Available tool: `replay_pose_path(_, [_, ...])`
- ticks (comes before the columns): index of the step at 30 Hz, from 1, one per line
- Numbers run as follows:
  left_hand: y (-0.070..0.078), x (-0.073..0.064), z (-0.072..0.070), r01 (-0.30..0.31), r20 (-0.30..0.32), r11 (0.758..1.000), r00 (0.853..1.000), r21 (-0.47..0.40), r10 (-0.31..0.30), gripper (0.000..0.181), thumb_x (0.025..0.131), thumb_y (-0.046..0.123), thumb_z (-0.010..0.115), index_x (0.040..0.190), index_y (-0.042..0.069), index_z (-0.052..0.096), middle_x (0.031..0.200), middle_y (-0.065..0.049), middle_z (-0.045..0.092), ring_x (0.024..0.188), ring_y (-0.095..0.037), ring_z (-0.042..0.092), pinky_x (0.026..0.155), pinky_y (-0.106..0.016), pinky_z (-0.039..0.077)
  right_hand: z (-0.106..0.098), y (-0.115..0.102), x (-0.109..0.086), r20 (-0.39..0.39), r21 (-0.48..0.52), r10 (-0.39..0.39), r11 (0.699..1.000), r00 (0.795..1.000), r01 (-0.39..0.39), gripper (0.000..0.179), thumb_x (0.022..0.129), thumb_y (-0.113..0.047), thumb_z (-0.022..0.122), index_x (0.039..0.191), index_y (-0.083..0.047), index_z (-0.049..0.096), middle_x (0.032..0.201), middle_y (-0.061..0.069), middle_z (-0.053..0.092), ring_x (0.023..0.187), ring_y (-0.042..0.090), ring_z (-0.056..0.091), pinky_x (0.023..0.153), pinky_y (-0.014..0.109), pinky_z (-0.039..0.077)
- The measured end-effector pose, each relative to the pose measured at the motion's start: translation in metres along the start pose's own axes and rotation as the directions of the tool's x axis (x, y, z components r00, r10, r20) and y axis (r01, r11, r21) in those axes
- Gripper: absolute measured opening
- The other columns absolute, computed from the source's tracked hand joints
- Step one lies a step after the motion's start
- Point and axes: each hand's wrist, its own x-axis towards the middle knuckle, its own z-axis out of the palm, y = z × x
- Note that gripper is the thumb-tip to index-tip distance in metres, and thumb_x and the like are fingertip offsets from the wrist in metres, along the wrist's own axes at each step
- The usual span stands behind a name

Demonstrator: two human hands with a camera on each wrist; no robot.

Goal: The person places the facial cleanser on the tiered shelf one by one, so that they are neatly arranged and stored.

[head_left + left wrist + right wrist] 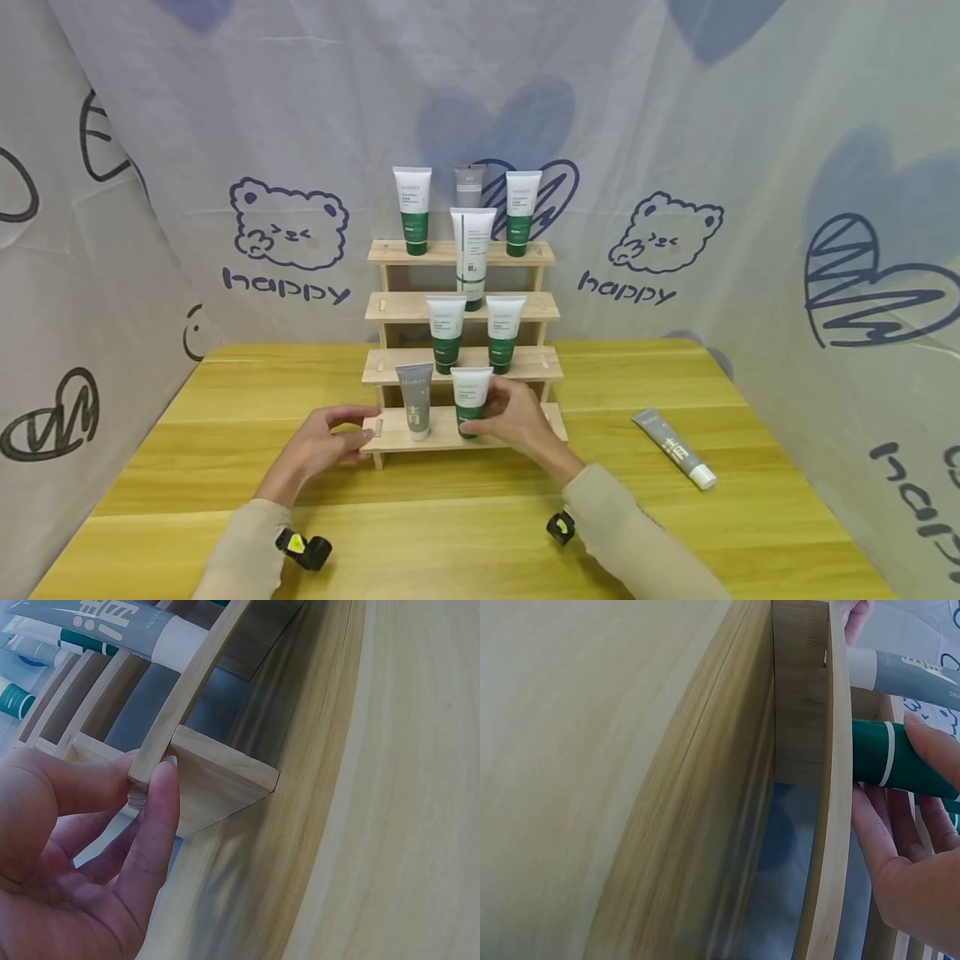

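Note:
My right hand [520, 414] grips a white and green squeeze tube [471, 390] that stands cap-down on the lowest step of a wooden display rack [495, 438]. In the right wrist view its green lower end [870, 754] meets the board, thumb on one side and fingers on the other. My left hand [327, 440] pinches the left end of that same step; the left wrist view shows thumb and finger [161, 802] at the board's corner. Between the hands a grey tube [416, 402] stands upright on its white cap.
Higher steps carry two white-green tubes [446, 333], a taller white tube [472, 250], and at the top two more white-green tubes [412, 208] with a grey one [469, 185] behind. Another grey tube [671, 446] lies on the wooden table [450, 533], right of the rack. A printed curtain [300, 100] hangs behind.

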Motion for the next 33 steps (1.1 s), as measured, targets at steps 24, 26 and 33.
replay_pose_path(24, [0.001,-0.001,0.000,-0.018,0.001,0.999,1.000,-0.029,0.018,0.042,0.099,0.010,0.067,0.140,0.003,0.062,0.147,-0.024,0.054,0.096,-0.017,0.068,0.081,-0.031,0.065,-0.073,-0.005,-0.019,0.032,-0.095,-0.017,0.995,0.999,0.020,0.041,0.088,-0.006,0.081,0.125,0.001,0.066,0.121,0.022,0.070,0.103,0.027,0.070,0.085,0.029,0.062])
replay_pose_path(26, [0.001,-0.001,0.000,-0.021,0.006,0.999,1.000,-0.028,0.021,0.042,0.099,0.010,0.067,0.141,0.002,0.061,0.147,-0.025,0.054,0.095,-0.017,0.068,0.081,-0.030,0.065,-0.085,-0.005,-0.024,0.017,-0.135,0.002,0.991,1.000,0.000,0.039,0.088,-0.009,0.081,0.124,0.001,0.066,0.120,0.022,0.071,0.103,0.026,0.070,0.084,0.029,0.062])
replay_pose_path(33, [0.001,-0.001,0.000,-0.014,-0.004,1.000,1.000,-0.028,0.014,0.042,0.099,0.010,0.068,0.140,0.003,0.062,0.147,-0.024,0.055,0.096,-0.017,0.068,0.080,-0.030,0.065,-0.135,-0.001,-0.042,-0.013,-0.259,0.058,0.964,0.998,-0.060,0.041,0.090,-0.014,0.081,0.126,0.000,0.067,0.123,0.023,0.069,0.105,0.029,0.070,0.083,0.031,0.062])
